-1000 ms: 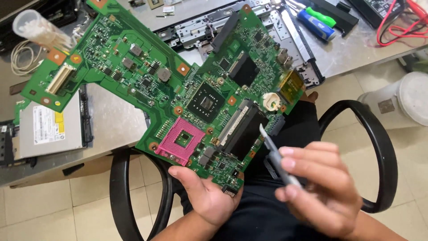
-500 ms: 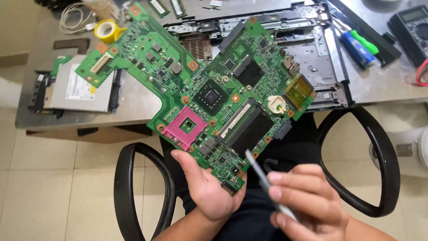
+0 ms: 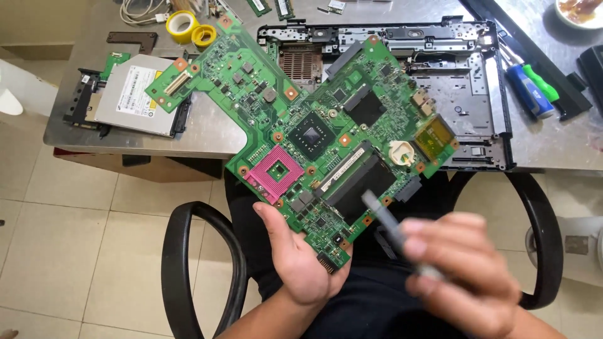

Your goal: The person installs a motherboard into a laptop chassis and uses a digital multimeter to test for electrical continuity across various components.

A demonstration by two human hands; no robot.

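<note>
Board raised; two hands, one tool.

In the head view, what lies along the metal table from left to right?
Optical drive → yellow tape rolls → green circuit board, held at its near corner by the left hand → open laptop base → blue and green screwdrivers.

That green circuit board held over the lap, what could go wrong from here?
The left hand grips the circuit board by one corner only, so it could tip or slip to the floor. The right hand holds a grey tool just above the board; a slip might scratch components.
</note>
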